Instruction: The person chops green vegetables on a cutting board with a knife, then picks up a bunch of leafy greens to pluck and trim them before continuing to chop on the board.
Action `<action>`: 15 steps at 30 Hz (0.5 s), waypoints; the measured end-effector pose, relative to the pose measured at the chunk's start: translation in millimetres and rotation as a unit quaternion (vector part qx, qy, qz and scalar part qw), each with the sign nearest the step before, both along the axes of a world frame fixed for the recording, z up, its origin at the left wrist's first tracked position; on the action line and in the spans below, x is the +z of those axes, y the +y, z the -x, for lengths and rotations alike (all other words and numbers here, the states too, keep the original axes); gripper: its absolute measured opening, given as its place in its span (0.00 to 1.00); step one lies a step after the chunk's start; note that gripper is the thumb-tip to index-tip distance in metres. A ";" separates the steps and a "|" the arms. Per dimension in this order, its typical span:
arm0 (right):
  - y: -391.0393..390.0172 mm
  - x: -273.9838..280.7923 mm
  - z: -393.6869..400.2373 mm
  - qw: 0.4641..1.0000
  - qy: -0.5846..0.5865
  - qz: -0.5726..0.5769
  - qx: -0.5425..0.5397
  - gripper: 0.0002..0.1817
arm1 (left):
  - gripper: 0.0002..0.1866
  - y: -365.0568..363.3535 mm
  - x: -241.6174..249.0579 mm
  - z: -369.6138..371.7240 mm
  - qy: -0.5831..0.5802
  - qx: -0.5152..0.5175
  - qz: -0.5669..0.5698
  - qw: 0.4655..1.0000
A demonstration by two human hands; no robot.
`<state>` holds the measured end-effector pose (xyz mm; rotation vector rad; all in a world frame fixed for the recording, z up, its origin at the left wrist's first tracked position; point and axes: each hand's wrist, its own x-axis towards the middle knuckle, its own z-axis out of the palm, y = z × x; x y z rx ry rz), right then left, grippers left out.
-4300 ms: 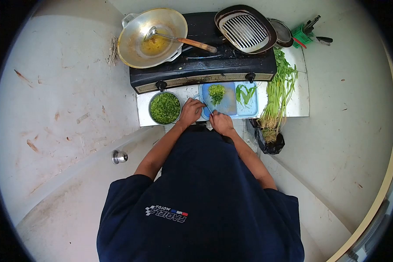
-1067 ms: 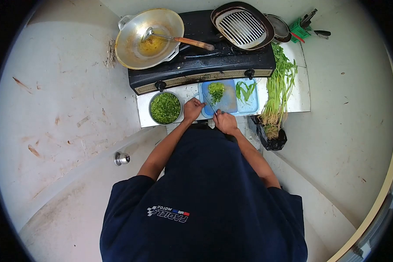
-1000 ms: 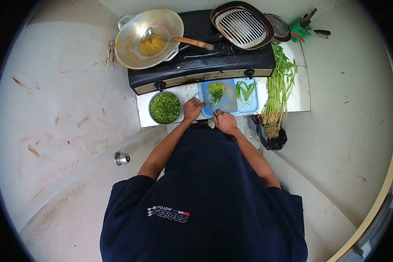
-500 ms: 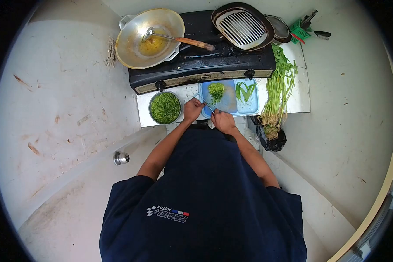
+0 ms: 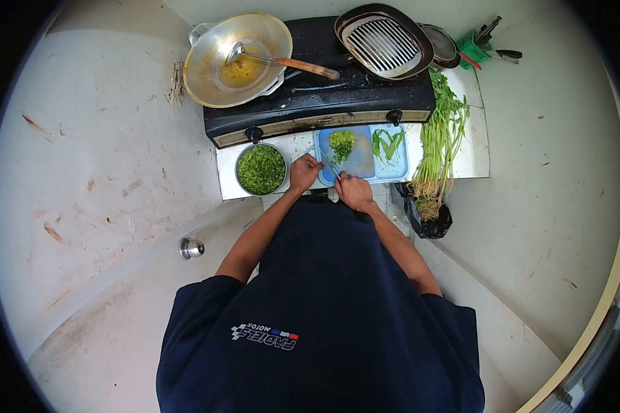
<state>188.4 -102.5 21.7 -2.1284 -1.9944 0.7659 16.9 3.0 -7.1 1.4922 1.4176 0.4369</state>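
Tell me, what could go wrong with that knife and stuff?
The knife in the right hand is close to the left hand, so a slip might cut a finger. The bowl sits near the edge of the counter and could get knocked off. The ladle sticks out past the wok; a bump might tip it.

We've got a tight nook, pale walls both sides. Left wall [image 5: 96,138]: brown scuffs, streaks, rough damaged patch [image 5: 177,84] near the back corner. Right wall [image 5: 544,186]: cleaner, scattered specks. White tiled table [image 5: 477,155] spans between. Round metal knob [image 5: 191,248] on a pale panel, lower left. Tan edge strip [image 5: 605,292] far right. Light's soft, fairly even.
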 end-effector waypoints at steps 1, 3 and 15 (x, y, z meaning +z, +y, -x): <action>-0.9 0.4 1.2 1.000 0.005 -0.003 0.004 0.19 | 0.16 -0.1 -0.4 0.0 0.000 0.000 0.000 1.000; -1.0 2.8 2.3 1.000 0.007 0.011 0.011 0.19 | 0.16 -0.1 0.1 -0.2 0.005 0.000 0.003 1.000; 4.3 1.7 5.6 1.000 0.001 0.013 0.024 0.19 | 0.16 2.8 4.9 0.0 0.025 -0.018 0.016 0.999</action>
